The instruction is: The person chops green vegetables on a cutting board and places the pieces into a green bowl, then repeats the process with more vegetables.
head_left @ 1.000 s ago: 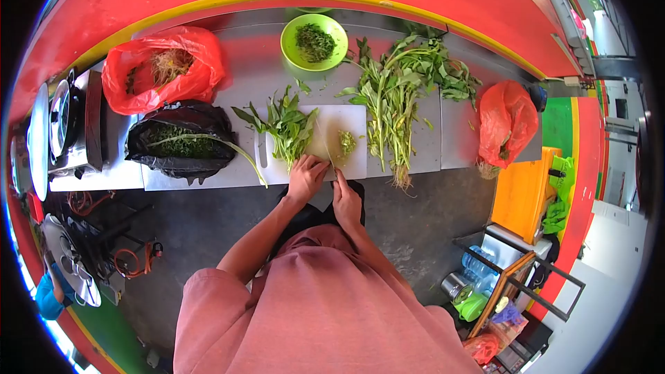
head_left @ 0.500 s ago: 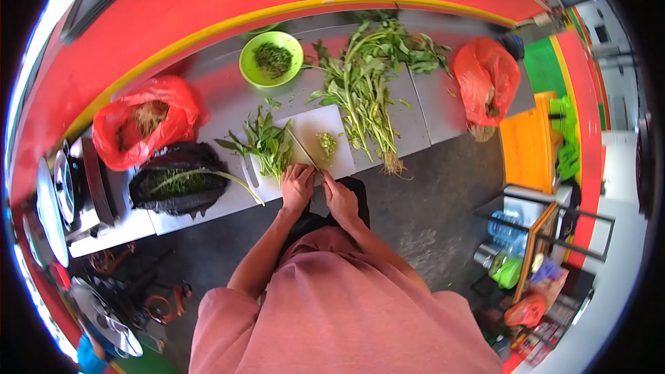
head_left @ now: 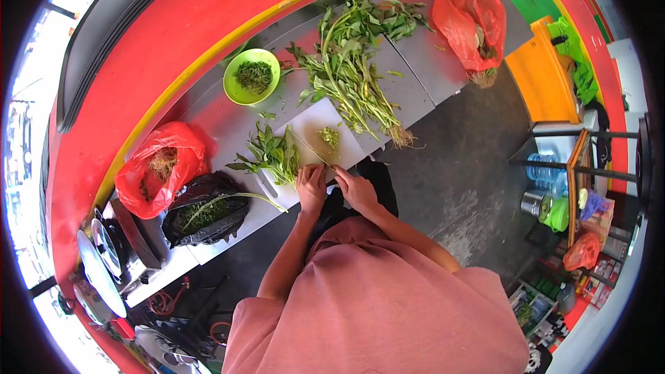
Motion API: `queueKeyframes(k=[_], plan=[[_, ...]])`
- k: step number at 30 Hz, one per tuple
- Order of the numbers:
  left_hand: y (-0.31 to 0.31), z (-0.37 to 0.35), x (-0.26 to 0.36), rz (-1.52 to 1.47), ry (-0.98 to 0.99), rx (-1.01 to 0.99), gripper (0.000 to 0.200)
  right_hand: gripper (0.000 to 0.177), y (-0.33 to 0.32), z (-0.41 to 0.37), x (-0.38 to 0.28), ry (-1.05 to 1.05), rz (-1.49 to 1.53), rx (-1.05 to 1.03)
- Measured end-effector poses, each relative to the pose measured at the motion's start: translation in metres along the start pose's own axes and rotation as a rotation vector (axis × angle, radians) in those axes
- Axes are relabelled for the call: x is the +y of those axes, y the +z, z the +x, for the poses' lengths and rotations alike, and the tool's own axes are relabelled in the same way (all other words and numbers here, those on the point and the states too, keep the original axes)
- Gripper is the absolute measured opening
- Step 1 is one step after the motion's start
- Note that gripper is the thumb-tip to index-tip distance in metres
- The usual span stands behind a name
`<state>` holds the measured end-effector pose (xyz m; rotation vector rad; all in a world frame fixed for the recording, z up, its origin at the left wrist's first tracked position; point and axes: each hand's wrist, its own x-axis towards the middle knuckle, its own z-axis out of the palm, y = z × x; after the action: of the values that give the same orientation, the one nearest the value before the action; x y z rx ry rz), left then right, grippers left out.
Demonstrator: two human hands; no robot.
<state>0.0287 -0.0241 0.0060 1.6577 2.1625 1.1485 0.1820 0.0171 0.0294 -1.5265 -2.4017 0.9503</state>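
Note:
A white cutting board (head_left: 350,142) lies on the grey table near its front edge. My right hand (head_left: 357,190) is closed around the handle of a knife (head_left: 313,151), whose blade slants to the upper left over the board. Close beside it, my left hand (head_left: 311,185) has its fingers pinched together at the board's near edge; what they hold is hidden. A bunch of leafy greens (head_left: 277,156) rests on the board's left side, next to my left hand. Chopped green pieces (head_left: 328,138) form a small heap beyond the knife.
Long leafy stems with roots (head_left: 353,76) spread behind the board. A lime-green bowl (head_left: 237,93) holds cut greens. A black bag (head_left: 232,216) of greens and a red bag (head_left: 187,145) sit left; another red bag (head_left: 471,21) is at the far right, near an orange piece of furniture (head_left: 544,76).
The whole view has turned and shifted, so the table slants more. Both hands stay at the board's near edge, the knife still in my right hand. The chopped heap looks much the same.

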Motion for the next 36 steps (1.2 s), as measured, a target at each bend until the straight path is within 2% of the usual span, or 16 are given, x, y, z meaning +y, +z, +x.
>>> queueKeyframes(k=[1, 3, 7, 13, 16, 18, 22, 28, 30, 36], plan=[[-0.001, 0.0, 0.0, 0.008, 0.022, 0.003, 0.016, 0.038, 0.002, 0.002, 0.001, 0.012, 0.007, 0.007], [0.0, 0.0, -0.001, 0.011, 0.036, -0.007, 0.018, 0.036, 0.006, 0.005, 0.001, -0.099, -0.041, 0.097], [0.002, 0.0, -0.004, -0.009, 0.035, -0.016, 0.022, 0.035, 0.004, 0.005, 0.001, -0.103, -0.012, 0.121], [0.004, -0.003, -0.006, 0.062, 0.009, -0.051, 0.026, 0.037, 0.003, 0.002, 0.004, -0.037, -0.046, 0.037], [0.004, -0.003, -0.006, 0.065, 0.028, -0.05, 0.026, 0.036, 0.005, 0.017, -0.004, -0.121, -0.026, 0.136], [0.004, -0.003, -0.005, 0.035, 0.031, -0.043, 0.023, 0.035, 0.002, 0.021, -0.013, -0.069, -0.02, 0.074], [0.005, 0.0, -0.01, -0.101, -0.022, -0.031, 0.023, 0.035, -0.005, 0.017, -0.014, -0.059, 0.03, 0.079], [0.005, -0.001, -0.015, -0.02, 0.026, -0.069, 0.019, 0.033, -0.009, 0.005, -0.005, -0.024, 0.056, 0.033], [0.006, -0.004, -0.014, -0.007, 0.038, -0.052, 0.019, 0.032, 0.002, 0.011, -0.002, -0.111, 0.026, 0.092], [0.007, -0.004, -0.018, -0.016, 0.042, -0.046, 0.018, 0.036, 0.01, 0.025, -0.011, -0.088, 0.023, 0.108]])
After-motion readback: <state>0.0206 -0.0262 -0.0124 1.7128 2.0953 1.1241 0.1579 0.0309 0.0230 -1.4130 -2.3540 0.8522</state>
